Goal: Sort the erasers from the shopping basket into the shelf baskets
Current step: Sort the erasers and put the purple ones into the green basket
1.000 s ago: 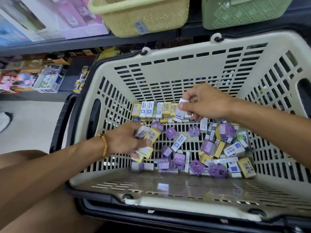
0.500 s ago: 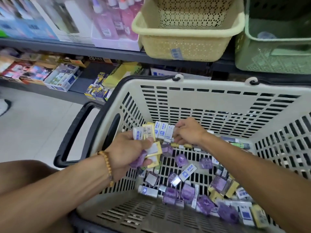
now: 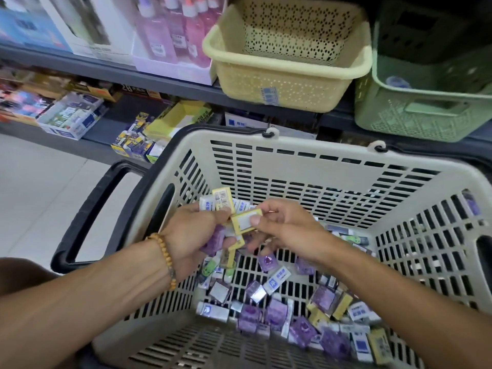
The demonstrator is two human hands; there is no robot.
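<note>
Left hand (image 3: 197, 235) clutches a fistful of erasers, yellow, white and purple, above the shopping basket (image 3: 306, 169). Right hand (image 3: 282, 226) pinches a yellow eraser (image 3: 246, 222) at that bundle's three o'clock. Dozens lie loose below. At twelve o'clock, the cream shelf basket (image 3: 287, 83) looks empty; sorting has barely begun, I'd judge.

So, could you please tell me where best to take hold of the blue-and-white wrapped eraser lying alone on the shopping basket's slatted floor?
Pinch the blue-and-white wrapped eraser across its two long edges, coming straight down from above. It lies flat, label up, on the beige shopping basket's floor, with open slats showing along both long sides, so fingers should probably fit there.
</note>
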